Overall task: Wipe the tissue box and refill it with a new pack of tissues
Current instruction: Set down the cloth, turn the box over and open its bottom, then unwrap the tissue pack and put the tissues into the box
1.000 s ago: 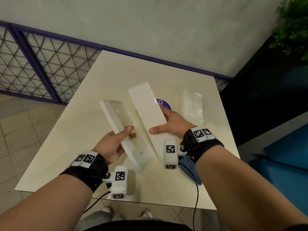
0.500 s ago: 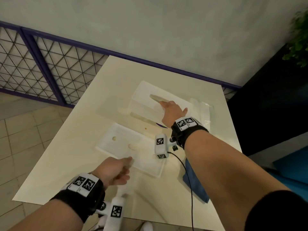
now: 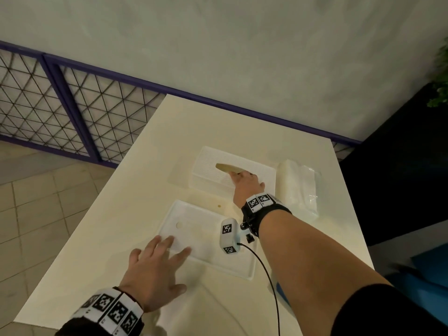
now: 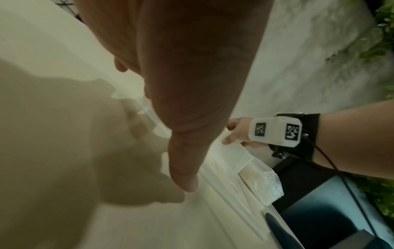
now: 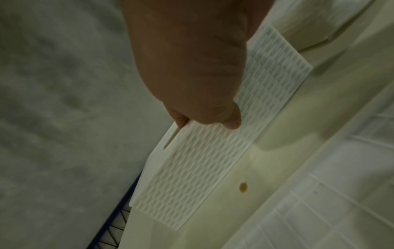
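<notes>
The tissue box lies in two white parts on the cream table. Its textured cover with a slot sits at the back. My right hand grips it, thumb on the ribbed side and fingers over the top by the slot. The flat base, with a round hole, lies nearer. My left hand is spread flat, fingertips over the base's near left edge; contact is unclear. The new tissue pack in clear wrap lies right of the cover, untouched.
A small brown spot marks the table between cover and base. A blue cloth shows at the table's right edge under my right forearm. A purple-framed mesh fence and a wall stand behind; a dark cabinet is to the right.
Both parts were held up in my hands a second ago; now they lie on the table. My left hand let go of the base and opened. My right hand carried the cover back.
</notes>
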`<state>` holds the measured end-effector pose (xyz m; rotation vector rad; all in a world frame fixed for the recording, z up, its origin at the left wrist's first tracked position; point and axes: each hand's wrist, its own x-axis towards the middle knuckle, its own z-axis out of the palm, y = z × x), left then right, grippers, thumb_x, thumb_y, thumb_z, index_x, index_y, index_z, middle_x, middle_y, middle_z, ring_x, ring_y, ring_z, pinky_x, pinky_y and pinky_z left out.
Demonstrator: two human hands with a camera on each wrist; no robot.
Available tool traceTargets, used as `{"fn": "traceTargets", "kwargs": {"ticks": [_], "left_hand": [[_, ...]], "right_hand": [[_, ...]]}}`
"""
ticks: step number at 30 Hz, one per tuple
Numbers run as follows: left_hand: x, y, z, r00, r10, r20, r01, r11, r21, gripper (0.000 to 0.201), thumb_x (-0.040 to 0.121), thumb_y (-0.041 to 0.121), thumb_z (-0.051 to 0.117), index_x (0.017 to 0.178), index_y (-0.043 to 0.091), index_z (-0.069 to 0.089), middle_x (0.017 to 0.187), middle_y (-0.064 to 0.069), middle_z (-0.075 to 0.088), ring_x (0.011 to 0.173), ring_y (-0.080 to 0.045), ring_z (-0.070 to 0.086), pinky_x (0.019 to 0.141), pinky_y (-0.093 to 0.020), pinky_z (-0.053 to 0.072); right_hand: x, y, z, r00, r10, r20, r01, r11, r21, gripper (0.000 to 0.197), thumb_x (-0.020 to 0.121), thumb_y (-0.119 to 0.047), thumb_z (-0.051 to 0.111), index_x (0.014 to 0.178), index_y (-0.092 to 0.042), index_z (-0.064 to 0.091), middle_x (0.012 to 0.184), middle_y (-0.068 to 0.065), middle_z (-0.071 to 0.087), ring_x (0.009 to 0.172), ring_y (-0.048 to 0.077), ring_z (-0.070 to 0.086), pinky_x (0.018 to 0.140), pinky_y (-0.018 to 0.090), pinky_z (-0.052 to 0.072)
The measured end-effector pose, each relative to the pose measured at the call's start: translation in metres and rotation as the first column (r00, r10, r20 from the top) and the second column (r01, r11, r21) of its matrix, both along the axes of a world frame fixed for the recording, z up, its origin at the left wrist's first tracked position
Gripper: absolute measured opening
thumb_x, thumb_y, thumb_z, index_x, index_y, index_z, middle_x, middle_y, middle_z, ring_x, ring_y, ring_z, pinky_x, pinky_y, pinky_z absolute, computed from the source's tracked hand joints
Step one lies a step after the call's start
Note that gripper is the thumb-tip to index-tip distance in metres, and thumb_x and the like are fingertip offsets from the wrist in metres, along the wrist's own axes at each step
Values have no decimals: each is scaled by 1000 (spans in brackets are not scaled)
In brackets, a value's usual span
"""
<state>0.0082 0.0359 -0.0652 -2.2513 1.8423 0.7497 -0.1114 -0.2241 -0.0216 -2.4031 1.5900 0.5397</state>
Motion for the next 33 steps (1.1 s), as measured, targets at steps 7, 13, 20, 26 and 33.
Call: {"fn": "traceTargets", "kwargs": {"ticks": [7,13,20,26,33], "left_hand": [[5,13,5,990,104,-97,-116,986,-123,79,77,79,38,144,58,1,160,8,1,147,-18,1,112,-49,16],[13,24,7,991,77,-109,-75,997,24,70,79,75,42,140,65,9,161,-5,-16,148,-19,-4,114,-44,6],[-10,7,6,1000,3,6,-4,998,66,74,82,75,37,145,56,4,160,-13,-11,147,-27,4,115,-47,8],[-27,0,19,999,-48,11,47,995,91,66,84,73,35,144,54,15,159,-15,-4,146,-31,2,114,-50,12],[-18,-35,66,655,202,-728,-443,883,-153,126,44,95,51,150,38,14,156,6,20,141,-11,28,113,-33,29]], "right_hand": [[-58,-21,20,776,-275,567,511,801,-311,67,74,-23,60,139,-26,41,145,7,36,134,32,34,115,50,23],[-139,-42,10,519,-807,282,812,568,131,114,55,-73,63,149,-35,11,154,15,21,133,43,35,106,58,35],[-178,-26,13,416,-798,436,785,557,271,87,81,-27,64,153,-22,14,148,13,41,122,36,51,87,35,44],[-193,25,37,184,-595,783,818,534,214,71,82,-14,60,147,-25,34,138,5,52,105,23,57,87,31,49],[-136,115,54,-174,-475,863,246,828,505,76,76,10,63,122,-51,54,139,-6,55,125,19,56,104,40,47]]}}
